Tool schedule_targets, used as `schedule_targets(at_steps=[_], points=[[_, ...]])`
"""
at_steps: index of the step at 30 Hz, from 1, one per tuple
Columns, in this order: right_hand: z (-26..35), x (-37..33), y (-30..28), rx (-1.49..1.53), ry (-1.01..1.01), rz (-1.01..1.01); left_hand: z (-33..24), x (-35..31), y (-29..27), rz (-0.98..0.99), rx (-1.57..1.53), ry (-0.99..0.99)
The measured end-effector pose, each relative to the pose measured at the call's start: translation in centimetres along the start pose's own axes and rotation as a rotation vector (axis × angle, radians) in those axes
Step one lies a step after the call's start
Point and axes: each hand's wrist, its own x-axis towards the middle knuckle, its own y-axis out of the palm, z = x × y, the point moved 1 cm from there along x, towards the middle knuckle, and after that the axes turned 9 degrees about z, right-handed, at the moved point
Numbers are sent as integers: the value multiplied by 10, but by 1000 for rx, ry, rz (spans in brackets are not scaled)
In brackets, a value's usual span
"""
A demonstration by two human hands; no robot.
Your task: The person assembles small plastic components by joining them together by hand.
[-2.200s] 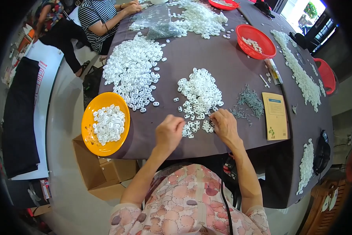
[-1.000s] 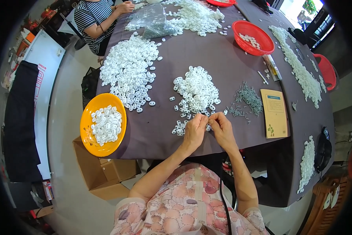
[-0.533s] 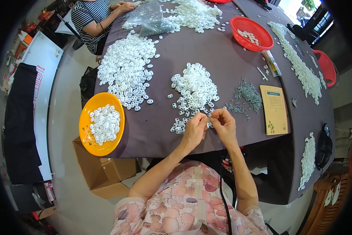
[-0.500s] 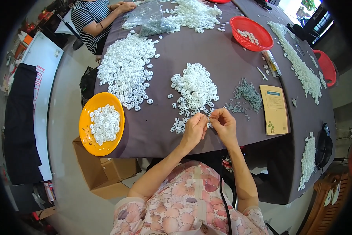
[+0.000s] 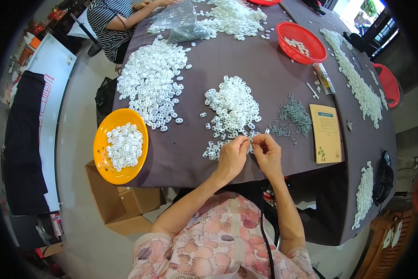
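Observation:
Just above the near table edge, my left hand [image 5: 232,159] and my right hand [image 5: 268,157] meet almost fingertip to fingertip. Each pinches with thumb and forefinger. Whatever lies between the fingers is too small and covered to make out. Right beyond them spreads a heap of small white oval plastic pieces with two holes [image 5: 234,104], some loose ones lying close to my left fingers. A scatter of short grey plastic pegs [image 5: 295,117] lies beyond my right hand.
On the left, a yellow plate [image 5: 103,160] of white pieces overhangs the table edge near a larger white heap [image 5: 151,79]. To the right are a tan booklet [image 5: 326,135] and a red basket [image 5: 317,42]. Another person [image 5: 109,21] sits far left, beside a clear bag [image 5: 176,21].
The whole view has shifted very slightly. My hands stay together at the same spot, with only small finger movements; the other person's hand has moved a little to the right.

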Motion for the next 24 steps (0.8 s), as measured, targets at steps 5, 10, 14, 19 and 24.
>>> schedule_targets(at_steps=[5,10,14,19,24], points=[[0,-12,7,123,8,45,11,-11,-1,128,-372,-168],[4,-21,17,216,44,43,21,-17,1,95,-347,-183],[-6,-23,16,49,56,89,19,-21,-5,133,-429,-324],[-1,-24,12,-66,-56,74,15,-12,-27,98,72,-107],[-5,-25,12,-33,-39,-28,19,9,-38,-84,452,-44]])
